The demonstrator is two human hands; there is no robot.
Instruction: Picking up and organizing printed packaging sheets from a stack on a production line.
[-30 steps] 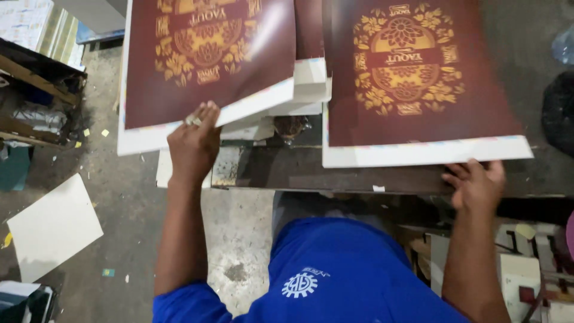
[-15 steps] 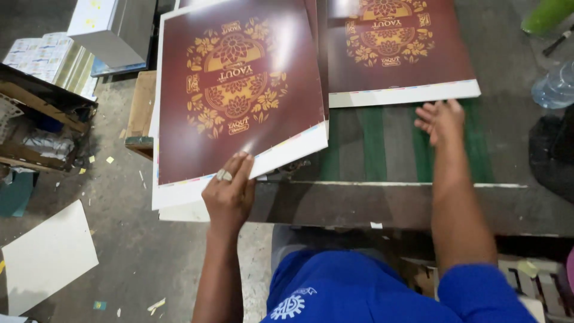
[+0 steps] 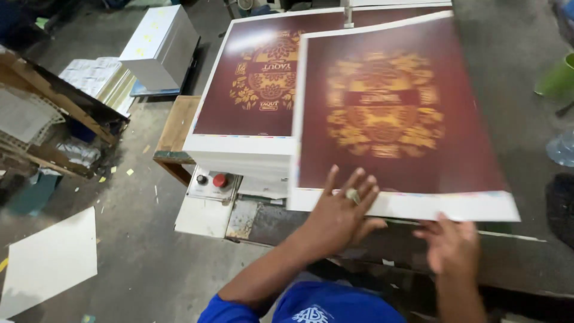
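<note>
A large printed sheet (image 3: 400, 113), dark maroon with a gold ornamental design and a white border, lies across the work table. My left hand (image 3: 341, 209) rests flat on its near edge with fingers spread, a ring on one finger. My right hand (image 3: 451, 245) hovers just below the sheet's near white border, fingers apart and blurred, holding nothing. To the left, a thick stack of identical printed sheets (image 3: 251, 101) sits on a machine bed.
A control panel with a red button (image 3: 220, 180) sits below the stack. A wooden platform (image 3: 176, 128), white boxes (image 3: 158, 48) and a loose white sheet (image 3: 51, 263) lie on the concrete floor at left. A green object (image 3: 556, 78) and a plastic bottle (image 3: 562, 146) are at right.
The view has shifted right. The top sheet has moved from the left stack to the right, across the table. My left hand came along with its near edge; my right hand dropped below the border.
</note>
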